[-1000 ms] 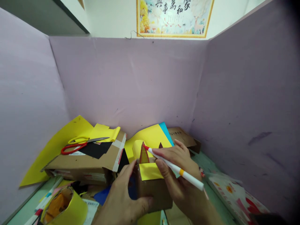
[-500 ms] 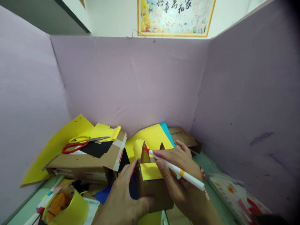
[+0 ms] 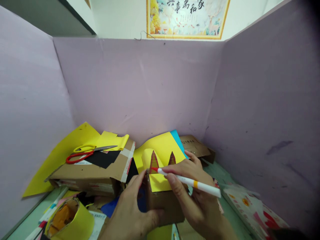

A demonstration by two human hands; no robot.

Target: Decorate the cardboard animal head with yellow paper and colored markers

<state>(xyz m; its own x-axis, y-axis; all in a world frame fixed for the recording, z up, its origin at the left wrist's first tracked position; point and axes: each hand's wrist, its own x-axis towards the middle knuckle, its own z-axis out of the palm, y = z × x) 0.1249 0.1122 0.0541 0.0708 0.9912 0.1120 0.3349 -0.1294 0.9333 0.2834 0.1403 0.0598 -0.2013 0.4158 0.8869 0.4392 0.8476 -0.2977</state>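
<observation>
A small cardboard box (image 3: 167, 203) with yellow paper (image 3: 161, 183) on its top is gripped at its left side by my left hand (image 3: 132, 203). Two pointed cardboard ears (image 3: 154, 160) edged in dark red rise from the box's far edge. In my right hand (image 3: 192, 190) is a white marker (image 3: 200, 187) with a yellow band and a red tip. The tip touches the lower part of the left ear. The right ear is partly covered by my right hand.
Scissors (image 3: 82, 154) with red and yellow handles lie on a larger cardboard box (image 3: 82, 174) at the left. A yellow paper-covered cardboard ring (image 3: 80, 220) stands in front of it. Yellow sheets (image 3: 162, 141) lean at the back. Plastic-wrapped paper (image 3: 250, 203) lies right.
The marker tip has moved down the left ear from near its point to its base, and the marker now lies flatter. My left hand and the box have barely moved.
</observation>
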